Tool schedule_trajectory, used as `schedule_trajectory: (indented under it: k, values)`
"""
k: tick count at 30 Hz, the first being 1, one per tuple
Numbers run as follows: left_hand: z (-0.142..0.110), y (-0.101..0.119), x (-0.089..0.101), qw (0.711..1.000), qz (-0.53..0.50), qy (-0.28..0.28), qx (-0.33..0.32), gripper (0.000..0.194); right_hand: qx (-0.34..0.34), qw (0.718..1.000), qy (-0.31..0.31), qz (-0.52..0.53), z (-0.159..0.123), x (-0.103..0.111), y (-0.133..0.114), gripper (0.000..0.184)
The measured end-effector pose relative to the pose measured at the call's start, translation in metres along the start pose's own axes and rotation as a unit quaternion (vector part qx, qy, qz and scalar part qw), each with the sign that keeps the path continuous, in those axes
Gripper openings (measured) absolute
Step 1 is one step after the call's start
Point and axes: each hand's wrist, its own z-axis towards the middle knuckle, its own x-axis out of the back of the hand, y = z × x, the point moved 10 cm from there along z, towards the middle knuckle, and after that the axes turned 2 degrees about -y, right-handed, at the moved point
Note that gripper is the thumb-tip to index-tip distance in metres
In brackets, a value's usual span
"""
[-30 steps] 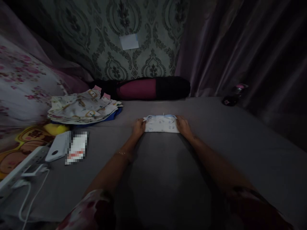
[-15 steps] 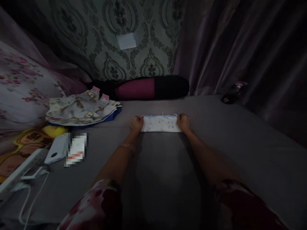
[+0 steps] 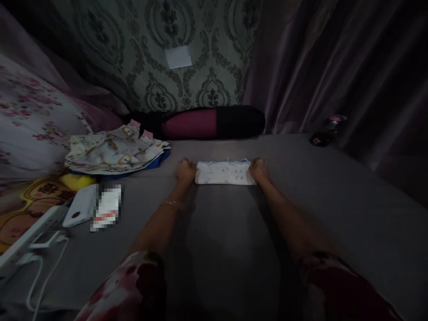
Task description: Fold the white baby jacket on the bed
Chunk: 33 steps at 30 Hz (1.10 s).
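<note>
A small white cloth with a pale blue print and blue edging [image 3: 223, 173] lies folded into a narrow strip on the grey bed sheet [image 3: 234, 249]. My left hand [image 3: 185, 170] is at its left end, fingers curled in. At the right end sits my right hand [image 3: 257, 169], also curled, touching the cloth's corner. Whether either hand pinches the fabric is hard to make out in the dim light.
A pile of printed clothes [image 3: 115, 149] lies at the left, with a white device [image 3: 79, 211], a blurred card [image 3: 106, 207] and a power strip with cable [image 3: 30, 236] nearer. A dark and magenta bolster [image 3: 207, 122] lies by the patterned wall. A small bottle [image 3: 329, 127] rests by the curtain.
The cloth has gone from a wider fold to a narrower strip. Both hands shifted slightly outward to its ends and curled tighter.
</note>
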Motion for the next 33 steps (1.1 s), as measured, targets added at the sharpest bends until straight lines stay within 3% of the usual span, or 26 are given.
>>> schedule_trajectory:
  k: [3, 6, 9, 12, 16, 23, 33]
  values:
    - [-0.02, 0.036, 0.0, 0.987, -0.013, 0.03, -0.157, 0.03, 0.121, 0.992, 0.03, -0.027, -0.021, 0.006, -0.04, 0.04]
    - [-0.054, 0.078, -0.023, 0.951, -0.026, -0.033, -0.306, 0.031, 0.298, 0.954, -0.014, -0.03, -0.058, -0.012, -0.097, 0.044]
    - [-0.075, 0.1, -0.044, 0.935, 0.009, -0.09, -0.344, 0.036, 0.367, 0.927, -0.064, -0.051, -0.083, -0.036, -0.125, 0.05]
    - [-0.079, 0.101, -0.054, 0.938, 0.055, -0.122, -0.32, 0.043, 0.342, 0.93, -0.11, -0.076, -0.084, -0.055, -0.122, 0.053]
    - [-0.076, 0.093, -0.062, 0.942, 0.082, -0.148, -0.29, 0.05, 0.322, 0.933, -0.134, -0.087, -0.077, -0.065, -0.111, 0.055]
    - [-0.066, 0.085, -0.064, 0.955, 0.096, -0.127, -0.249, 0.053, 0.318, 0.936, -0.131, -0.081, -0.071, -0.069, -0.107, 0.055]
    - [-0.055, 0.066, -0.062, 0.971, 0.075, -0.094, -0.205, 0.065, 0.227, 0.965, -0.072, -0.112, -0.049, -0.059, -0.077, 0.058]
